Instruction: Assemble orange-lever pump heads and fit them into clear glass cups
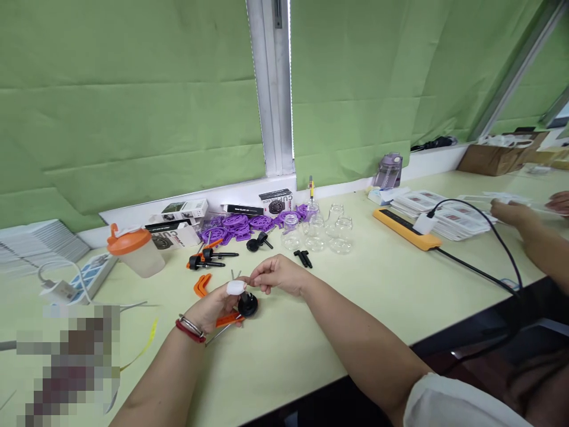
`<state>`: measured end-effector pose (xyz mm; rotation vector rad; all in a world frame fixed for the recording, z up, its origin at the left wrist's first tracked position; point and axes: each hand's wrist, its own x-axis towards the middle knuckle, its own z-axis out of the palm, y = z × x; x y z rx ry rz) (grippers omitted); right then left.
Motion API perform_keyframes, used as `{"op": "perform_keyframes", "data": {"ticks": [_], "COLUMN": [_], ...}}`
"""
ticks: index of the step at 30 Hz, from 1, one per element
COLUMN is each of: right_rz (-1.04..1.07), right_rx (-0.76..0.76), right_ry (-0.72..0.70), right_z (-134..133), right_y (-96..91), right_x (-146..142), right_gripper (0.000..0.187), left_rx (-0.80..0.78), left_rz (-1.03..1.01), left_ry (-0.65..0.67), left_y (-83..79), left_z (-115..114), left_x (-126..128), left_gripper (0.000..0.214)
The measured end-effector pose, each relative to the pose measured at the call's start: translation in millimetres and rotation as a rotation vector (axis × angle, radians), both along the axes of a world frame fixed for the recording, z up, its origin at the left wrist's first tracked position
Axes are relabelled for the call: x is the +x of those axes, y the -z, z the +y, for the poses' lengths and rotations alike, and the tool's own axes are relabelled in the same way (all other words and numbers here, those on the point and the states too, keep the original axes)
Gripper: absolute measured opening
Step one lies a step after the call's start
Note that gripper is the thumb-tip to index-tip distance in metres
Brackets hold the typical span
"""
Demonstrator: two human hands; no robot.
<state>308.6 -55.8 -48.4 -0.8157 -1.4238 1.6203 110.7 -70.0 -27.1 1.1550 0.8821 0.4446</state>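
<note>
My left hand [222, 303], with a white wrap on one finger, is closed around a black round-ended part [248, 304]. An orange strip [228, 320] and thin metal rods show at the same grip. Close above it, my right hand [275, 276] has its fingertips pinched together beside the left fingers; what is between them is too small to tell. Orange angled pieces [203, 285] lie just left of my hands. Behind them are black round-headed parts with stems [208, 262]. Two short black pieces [303, 258] rest beyond my right hand.
Purple openwork pieces [237, 225] are piled before printed cup holder boxes [175, 234]. Several clear glass jars [341, 237] stand to their right. An orange-lidded bottle [140, 252] and power strip [95, 273] are left. A yellow power strip [404, 230], cables and another person's hand [511, 213] are right.
</note>
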Motion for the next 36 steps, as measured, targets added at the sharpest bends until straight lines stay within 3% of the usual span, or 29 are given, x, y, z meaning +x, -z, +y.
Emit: {"op": "perform_keyframes", "data": {"ticks": [5,16,25,36], "right_rz": [0.026,-0.057,-0.076,-0.251], "right_rx": [0.0,0.15,0.176,0.333], "right_ry": [-0.121,-0.083,-0.112,-0.102], "right_z": [-5.8,-5.3,-2.7,-5.1], "right_y": [-3.4,1.8,4.6,-0.7], "right_x": [-1.5,-9.3,-10.6,-7.6], "right_gripper": [0.037,0.019,0.019,0.013], "left_rx": [-0.011,0.019,0.03,0.011], "left_rz": [-0.012,0.008,-0.008,0.044], "left_ry": [-0.003,0.039,0.054,0.041], "left_y": [5.0,-0.3,0.9,1.9], "left_z": [2.8,0.4,0.5,0.0], "left_x": [-1.1,2.7,3.2,4.6], "left_gripper": [0.057,0.049,0.042,0.035]}}
